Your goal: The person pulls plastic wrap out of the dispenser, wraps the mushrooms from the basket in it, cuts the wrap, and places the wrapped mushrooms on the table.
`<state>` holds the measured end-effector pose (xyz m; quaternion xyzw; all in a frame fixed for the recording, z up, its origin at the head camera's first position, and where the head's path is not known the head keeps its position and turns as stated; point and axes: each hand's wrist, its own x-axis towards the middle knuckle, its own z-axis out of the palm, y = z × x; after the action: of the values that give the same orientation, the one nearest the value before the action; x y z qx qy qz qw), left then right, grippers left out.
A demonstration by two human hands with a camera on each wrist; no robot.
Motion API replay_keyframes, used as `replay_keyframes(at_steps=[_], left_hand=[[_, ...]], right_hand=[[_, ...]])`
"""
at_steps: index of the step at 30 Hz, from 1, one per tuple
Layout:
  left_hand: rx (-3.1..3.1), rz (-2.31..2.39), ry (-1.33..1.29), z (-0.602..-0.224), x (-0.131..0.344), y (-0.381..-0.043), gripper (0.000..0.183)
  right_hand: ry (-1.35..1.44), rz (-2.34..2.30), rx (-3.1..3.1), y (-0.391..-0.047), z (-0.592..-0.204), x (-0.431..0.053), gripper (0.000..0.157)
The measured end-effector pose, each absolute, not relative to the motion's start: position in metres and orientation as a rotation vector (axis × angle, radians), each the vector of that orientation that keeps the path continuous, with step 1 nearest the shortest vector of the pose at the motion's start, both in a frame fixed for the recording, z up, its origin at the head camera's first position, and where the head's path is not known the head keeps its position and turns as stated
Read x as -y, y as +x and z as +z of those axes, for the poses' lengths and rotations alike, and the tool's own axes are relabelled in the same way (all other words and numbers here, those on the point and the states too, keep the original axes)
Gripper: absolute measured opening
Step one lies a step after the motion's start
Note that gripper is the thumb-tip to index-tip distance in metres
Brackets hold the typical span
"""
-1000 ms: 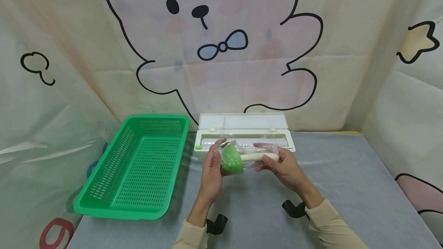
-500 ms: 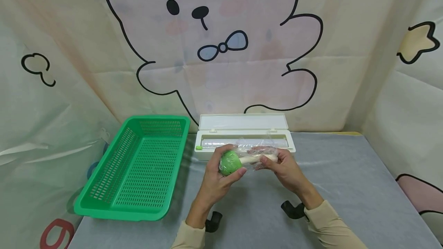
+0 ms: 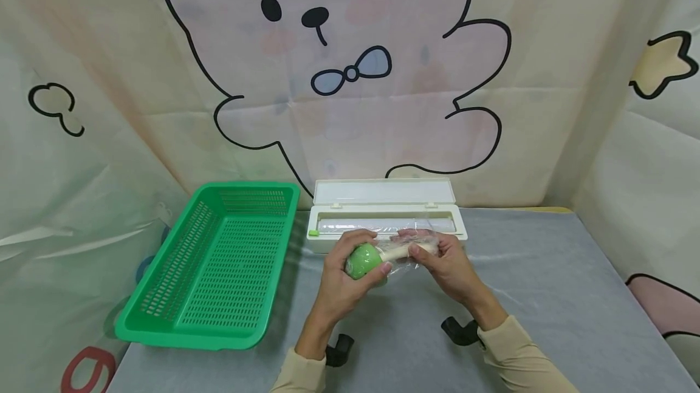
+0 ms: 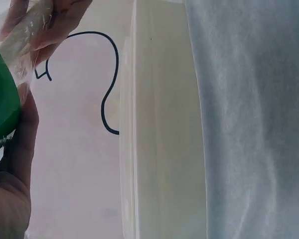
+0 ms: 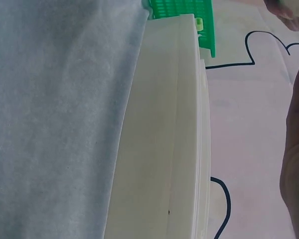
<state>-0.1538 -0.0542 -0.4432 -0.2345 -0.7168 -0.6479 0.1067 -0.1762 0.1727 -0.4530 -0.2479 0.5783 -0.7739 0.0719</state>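
A mushroom-shaped thing with a green rounded head [image 3: 363, 261] and a pale stem [image 3: 395, 252] is wrapped in clear plastic film [image 3: 407, 264]. My left hand [image 3: 340, 280] holds it by the green head, thumb in front and fingers behind. At the other end my right hand [image 3: 452, 271] pinches the film-covered stem between thumb and fingers. In the left wrist view the green head [image 4: 2, 97] shows at the left edge, with film stretched toward the other hand. Just behind the hands stands a white cling film dispenser [image 3: 383, 246], its lid [image 3: 383, 192] raised and a roll inside.
To the left sits a green plastic basket [image 3: 191, 339] with slotted walls. Grey cloth covers the table [image 3: 547, 296]. A curtain with a cartoon bear [image 3: 350, 126] hangs behind the dispenser. Black wrist mounts [image 3: 340, 350] show at both wrists.
My left hand has turned and closed round the green head, its thumb coming over the front. The film now lies closer to the thing. My right hand has kept its hold on the stem.
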Motion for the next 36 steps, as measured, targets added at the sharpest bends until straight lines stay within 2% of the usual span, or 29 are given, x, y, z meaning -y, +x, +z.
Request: replay_keyframes(at_steps=[4, 8, 11, 17, 21, 23, 26, 28, 30, 33, 36], left_hand=[[2.108, -2.039, -0.666, -0.442, 0.0564, -0.1537, 0.04], [2.17, -2.107, -0.58, -0.4394, 0.0578, -0.1549, 0.029], [2.2, -2.213, -0.409, -0.4366, 0.056, -0.1559, 0.022], [2.068, -2.659, 0.012, -0.4361, 0.0528, -0.1592, 0.047], [2.002, -2.846, 0.146, -0.4374, 0.0547, -0.16, 0.058], [2.014, -2.831, 0.072, -0.4381, 0.0561, -0.1592, 0.055], [2.096, -2.636, -0.235, -0.4388, 0.0576, -0.1569, 0.049], [2.154, -2.414, -0.45, -0.4393, 0.0572, -0.1562, 0.054], [2.184, -2.235, -0.54, -0.4396, 0.0558, -0.1559, 0.059], [2.204, -2.165, -0.45, -0.4397, 0.0528, -0.1574, 0.052], [2.165, -2.314, -0.218, -0.4398, 0.0508, -0.1602, 0.044]], right_hand=[[-0.771, -2.337, -1.706, -0.176, -0.4537, -0.1725, 0.028], [-0.794, -2.311, -1.765, -0.1761, -0.4545, -0.1725, 0.025], [-0.801, -2.24, -1.907, -0.1755, -0.4544, -0.1717, 0.022], [-0.82, -2.062, -2.112, -0.1733, -0.4537, -0.1709, 0.028], [-0.789, -2.029, -2.184, -0.1734, -0.4548, -0.1718, 0.026], [-0.741, -2.045, -2.194, -0.1745, -0.456, -0.1716, 0.021], [-0.648, -2.115, -2.142, -0.1761, -0.4569, -0.1708, 0.017], [-0.575, -2.155, -2.084, -0.1768, -0.4572, -0.1701, 0.02], [-0.518, -2.178, -2.021, -0.177, -0.4571, -0.1693, 0.025], [-0.496, -2.152, -2.012, -0.1764, -0.4562, -0.1678, 0.029], [-0.582, -2.081, -2.144, -0.174, -0.4551, -0.1655, 0.027]])
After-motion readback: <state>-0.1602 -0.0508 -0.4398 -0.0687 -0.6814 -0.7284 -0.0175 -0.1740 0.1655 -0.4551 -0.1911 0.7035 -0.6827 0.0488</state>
